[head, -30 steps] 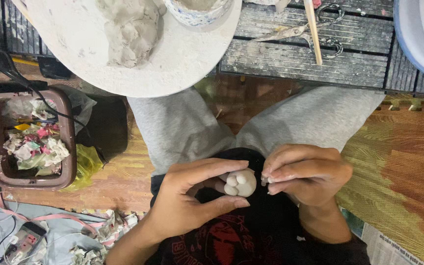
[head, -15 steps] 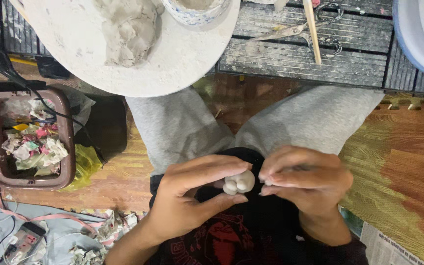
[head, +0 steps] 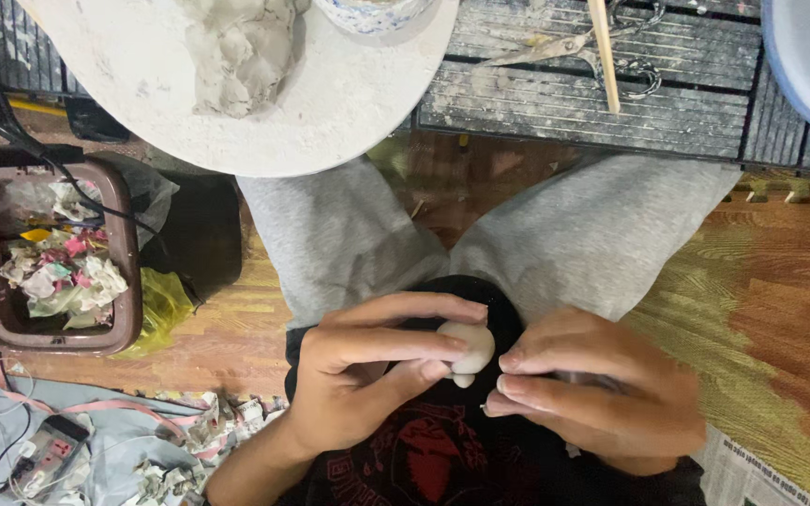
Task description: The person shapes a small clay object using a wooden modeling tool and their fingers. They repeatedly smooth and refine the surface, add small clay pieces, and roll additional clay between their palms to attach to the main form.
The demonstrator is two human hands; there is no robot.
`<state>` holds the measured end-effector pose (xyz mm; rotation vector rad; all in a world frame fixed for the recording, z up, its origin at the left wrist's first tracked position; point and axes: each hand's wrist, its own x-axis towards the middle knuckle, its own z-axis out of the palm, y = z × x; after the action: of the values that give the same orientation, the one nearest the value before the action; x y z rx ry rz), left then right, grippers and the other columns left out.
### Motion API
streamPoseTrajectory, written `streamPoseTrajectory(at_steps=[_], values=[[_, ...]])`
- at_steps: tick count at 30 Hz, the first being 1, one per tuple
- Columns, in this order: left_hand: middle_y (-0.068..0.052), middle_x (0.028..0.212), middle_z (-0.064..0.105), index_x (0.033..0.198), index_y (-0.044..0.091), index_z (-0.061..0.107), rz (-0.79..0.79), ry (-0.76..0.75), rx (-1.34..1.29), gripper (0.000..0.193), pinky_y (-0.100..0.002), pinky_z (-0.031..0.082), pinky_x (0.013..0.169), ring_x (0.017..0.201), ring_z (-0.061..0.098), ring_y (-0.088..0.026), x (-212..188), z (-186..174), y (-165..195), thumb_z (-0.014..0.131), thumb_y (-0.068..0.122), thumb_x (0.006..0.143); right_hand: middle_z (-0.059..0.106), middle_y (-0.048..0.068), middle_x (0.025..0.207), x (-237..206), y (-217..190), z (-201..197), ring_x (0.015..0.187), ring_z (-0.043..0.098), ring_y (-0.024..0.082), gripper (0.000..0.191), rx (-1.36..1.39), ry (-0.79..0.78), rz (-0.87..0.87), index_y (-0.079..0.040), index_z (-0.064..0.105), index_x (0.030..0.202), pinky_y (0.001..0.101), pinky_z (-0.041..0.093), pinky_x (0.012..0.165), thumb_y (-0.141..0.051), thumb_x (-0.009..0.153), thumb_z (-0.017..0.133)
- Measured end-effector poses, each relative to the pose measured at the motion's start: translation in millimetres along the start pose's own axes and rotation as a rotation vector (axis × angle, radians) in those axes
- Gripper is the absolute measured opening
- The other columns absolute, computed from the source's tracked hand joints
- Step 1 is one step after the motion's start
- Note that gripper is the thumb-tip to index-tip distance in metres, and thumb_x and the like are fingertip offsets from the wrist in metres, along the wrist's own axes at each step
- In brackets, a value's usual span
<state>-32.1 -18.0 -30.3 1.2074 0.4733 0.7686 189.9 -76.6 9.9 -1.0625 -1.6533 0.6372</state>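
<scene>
Right in the middle, a small, smooth, pale lump of clay [head: 468,349] sits just above the person's lap, so any bits that fall land on the dark shirt. The left hand [head: 367,375] is wrapped around it, with fingers curled over the top and the thumb under it; that keeps the soft lump from slipping. The right hand [head: 592,389] is at three o'clock from the lump, its fingers bunched tight with the tips very close to the clay, but I cannot tell if they touch. At twelve o'clock are grey trouser knees [head: 480,234], and past them a big round white board [head: 236,84] with a heap of grey clay [head: 236,52], kept near for reaching. At ten o'clock stands a brown square bin [head: 128,281] full of crumpled paper scraps.
</scene>
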Motion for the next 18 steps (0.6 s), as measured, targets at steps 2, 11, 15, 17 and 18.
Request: streamPoseTrajectory(at_steps=[2, 11, 15, 17, 18], values=[[-0.022, 0.136, 0.069, 0.12, 0.003, 0.074, 0.016, -0.003, -0.015, 0.025, -0.037, 0.064, 0.105, 0.126, 0.073, -0.031, -0.3, 1.5, -0.4, 0.073, -0.006, 0.098, 0.066, 0.011, 0.105, 2.5, -0.4, 0.6, 0.087, 0.075, 0.021, 0.029, -0.01, -0.085, -0.063, -0.004, 0.07, 0.099, 0.0329, 0.065, 0.072, -0.004, 0.077, 0.088], [-0.025, 0.135, 0.067, 0.134, -0.004, 0.066, -0.013, -0.014, -0.18, 0.036, -0.041, 0.059, 0.112, 0.13, 0.068, -0.033, -1.3, 4.6, -1.7, 0.073, -0.009, 0.099, 0.058, 0.004, 0.11, -25.0, 6.4, 1.7, 0.09, 0.066, 0.015, 0.035, -0.063, -0.042, -0.048, -0.007, 0.071, 0.1, 0.0326, 0.059, 0.071, -0.008, 0.075, 0.096], [-0.027, 0.14, 0.064, 0.135, -0.006, 0.065, -0.097, -0.032, -0.416, 0.034, -0.044, 0.059, 0.113, 0.133, 0.065, -0.034, -4.0, 5.7, -5.5, 0.069, -0.009, 0.101, 0.059, 0.003, 0.112, -25.9, 11.8, 0.8, 0.089, 0.066, 0.013, 0.041, -0.048, 0.008, -0.105, -0.008, 0.072, 0.104, 0.0299, 0.059, 0.07, -0.013, 0.073, 0.097], [-0.026, 0.142, 0.063, 0.135, -0.006, 0.064, -0.115, -0.032, -0.487, 0.034, -0.044, 0.059, 0.113, 0.133, 0.064, -0.034, -5.4, 6.8, -7.4, 0.069, -0.009, 0.101, 0.057, 0.002, 0.112, -23.0, 11.2, -3.1, 0.091, 0.065, 0.012, 0.042, -0.04, -0.053, -0.126, -0.009, 0.07, 0.107, 0.0298, 0.06, 0.071, -0.013, 0.074, 0.097], [-0.026, 0.143, 0.062, 0.136, -0.006, 0.064, -0.119, -0.032, -0.512, 0.034, -0.044, 0.059, 0.113, 0.133, 0.064, -0.034, -5.9, 7.3, -8.4, 0.069, -0.009, 0.102, 0.056, 0.002, 0.112, -21.5, 10.7, -5.5, 0.091, 0.065, 0.012, 0.043, -0.056, -0.075, -0.134, -0.009, 0.07, 0.107, 0.03, 0.06, 0.072, -0.014, 0.075, 0.097]])
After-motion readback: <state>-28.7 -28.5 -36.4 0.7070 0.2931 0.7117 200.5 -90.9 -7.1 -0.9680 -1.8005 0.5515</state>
